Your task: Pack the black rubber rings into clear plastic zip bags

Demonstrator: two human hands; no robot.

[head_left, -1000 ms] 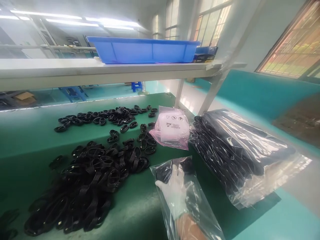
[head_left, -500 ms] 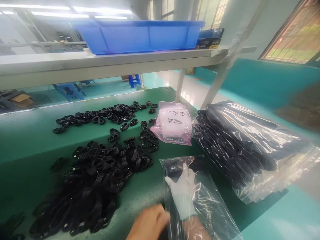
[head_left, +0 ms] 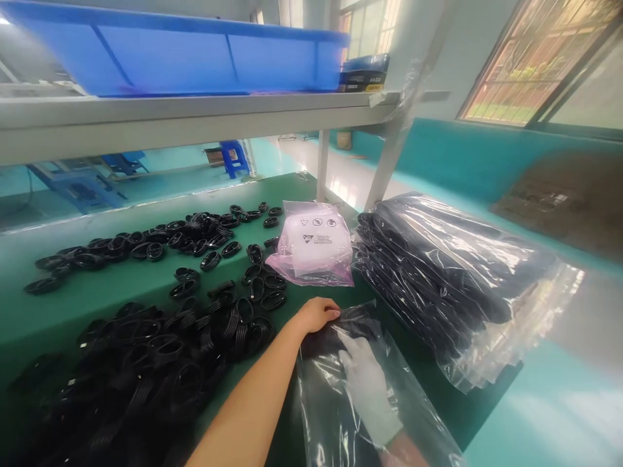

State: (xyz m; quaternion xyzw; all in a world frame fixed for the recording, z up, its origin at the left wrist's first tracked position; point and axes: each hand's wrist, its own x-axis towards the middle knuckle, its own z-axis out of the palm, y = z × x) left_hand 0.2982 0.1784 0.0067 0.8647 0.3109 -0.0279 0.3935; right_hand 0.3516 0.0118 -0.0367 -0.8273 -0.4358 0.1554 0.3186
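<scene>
A clear plastic bag [head_left: 335, 415] lies on the green table [head_left: 121, 285] in front of me. My right hand [head_left: 367, 379], in a white glove, is inside the bag with its fingers stretched toward a few black rings at the bag's far end. My bare left hand [head_left: 317, 314] pinches the far left corner of the bag from outside, fingers curled on the plastic. A big heap of black rubber rings [head_left: 146, 363] lies just left of my left forearm.
A tall stack of filled clear bags of black rings [head_left: 452, 272] sits at the right. A pink bag [head_left: 314, 250] lies behind my hands. More loose rings [head_left: 146, 240] are scattered farther back. A shelf [head_left: 195, 117] overhead carries a blue bin [head_left: 195, 55].
My left hand came in from the bottom edge and reached forward to grip the bag's far corner. My gloved right hand stayed inside the bag. The camera view shifted left.
</scene>
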